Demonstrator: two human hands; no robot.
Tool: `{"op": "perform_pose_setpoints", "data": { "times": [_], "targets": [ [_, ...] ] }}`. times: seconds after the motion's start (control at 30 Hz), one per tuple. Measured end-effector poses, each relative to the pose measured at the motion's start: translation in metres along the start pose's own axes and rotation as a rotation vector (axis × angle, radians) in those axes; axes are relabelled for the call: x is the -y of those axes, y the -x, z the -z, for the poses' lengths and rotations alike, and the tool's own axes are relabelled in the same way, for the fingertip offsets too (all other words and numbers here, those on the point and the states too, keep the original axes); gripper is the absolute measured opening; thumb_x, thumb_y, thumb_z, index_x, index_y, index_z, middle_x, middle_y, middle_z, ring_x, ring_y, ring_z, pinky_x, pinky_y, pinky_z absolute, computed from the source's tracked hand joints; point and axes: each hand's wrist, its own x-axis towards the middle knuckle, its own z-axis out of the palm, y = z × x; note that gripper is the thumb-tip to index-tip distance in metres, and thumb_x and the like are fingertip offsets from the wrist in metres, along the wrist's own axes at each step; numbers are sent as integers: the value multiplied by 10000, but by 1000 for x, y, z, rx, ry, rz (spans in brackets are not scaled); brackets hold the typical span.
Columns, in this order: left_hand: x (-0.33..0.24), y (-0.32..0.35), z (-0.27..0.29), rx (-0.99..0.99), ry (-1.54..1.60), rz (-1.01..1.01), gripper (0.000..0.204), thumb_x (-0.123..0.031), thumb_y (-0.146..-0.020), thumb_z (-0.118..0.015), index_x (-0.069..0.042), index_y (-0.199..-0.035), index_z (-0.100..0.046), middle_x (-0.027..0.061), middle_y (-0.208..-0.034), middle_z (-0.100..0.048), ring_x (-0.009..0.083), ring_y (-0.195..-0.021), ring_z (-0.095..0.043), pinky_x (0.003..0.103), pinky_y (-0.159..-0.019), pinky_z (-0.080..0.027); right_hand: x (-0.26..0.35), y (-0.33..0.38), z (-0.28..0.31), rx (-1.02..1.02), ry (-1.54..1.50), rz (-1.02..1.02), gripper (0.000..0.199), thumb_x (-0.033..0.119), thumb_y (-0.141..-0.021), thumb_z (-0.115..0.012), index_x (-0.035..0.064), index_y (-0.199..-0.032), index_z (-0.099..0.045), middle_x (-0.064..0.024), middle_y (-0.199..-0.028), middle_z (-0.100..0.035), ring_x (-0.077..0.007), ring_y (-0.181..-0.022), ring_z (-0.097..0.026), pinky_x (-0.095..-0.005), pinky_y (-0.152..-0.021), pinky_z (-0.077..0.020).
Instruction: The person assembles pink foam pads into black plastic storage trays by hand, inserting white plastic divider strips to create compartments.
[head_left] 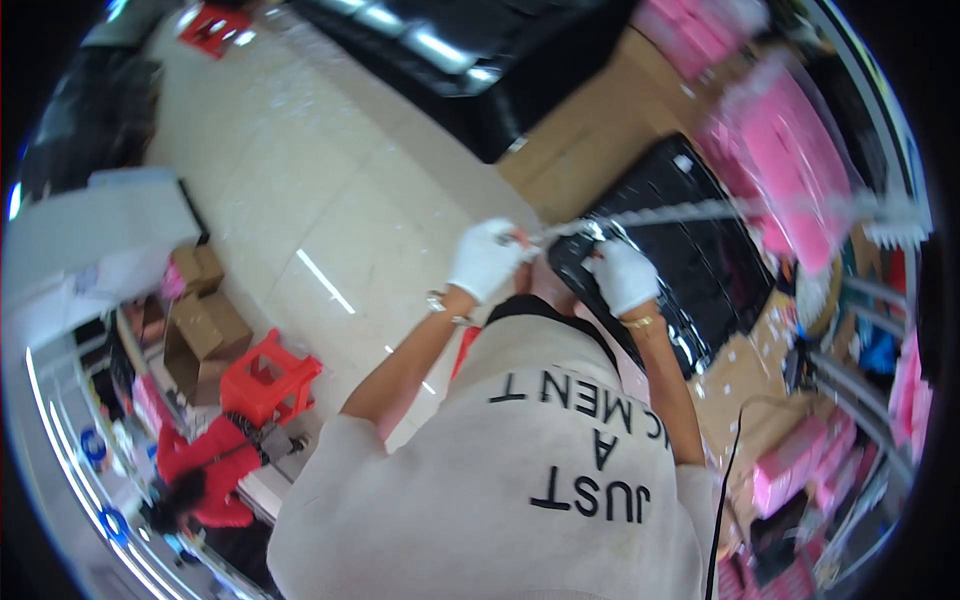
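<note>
My left hand, in a white glove, is closed in front of my body. Its fingers pinch the near end of a twisted whitish strip, which stretches away to the right. My right hand, also gloved in white, is curled over the near left corner of a flat black ribbed case. Shiny clear film shows by its fingertips, and what those fingers grip is hidden. The case lies on brown cardboard, with the strip passing above it.
A large glossy black item stands ahead. Pink wrapped packs are stacked at the right, near metal bars. Brown cardboard covers the floor there. At left are a red stool, cartons and a person in red.
</note>
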Motion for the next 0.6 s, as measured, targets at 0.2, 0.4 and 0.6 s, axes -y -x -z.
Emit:
{"op": "perform_pose_setpoints", "data": {
  "times": [0.2,0.4,0.6],
  "targets": [
    [-10,3,-24,158,241,152,134,-162,-801,-698,-37,-850,-698,100,-746,-682,176,-693,-656,310,-663,-518,-7,7,-14,-60,102,-27,109,182,-855,-645,88,-854,-699,-151,-791,-684,-352,-750,-667,-434,-665,-531],
    [-7,-3,-28,178,190,118,127,-144,-811,-695,-26,-859,-697,100,-746,-686,172,-684,-655,310,-663,-524,-6,-1,-15,1,65,-93,116,165,-854,-634,77,-837,-708,-151,-797,-687,-358,-750,-669,-423,-663,-537],
    [-10,-14,-24,186,153,67,143,-128,-799,-700,-8,-876,-693,125,-793,-704,212,-735,-668,324,-716,-529,3,-3,-7,22,142,-54,116,174,-858,-618,90,-827,-692,-143,-788,-683,-335,-728,-676,-426,-661,-543]
  ]
}}
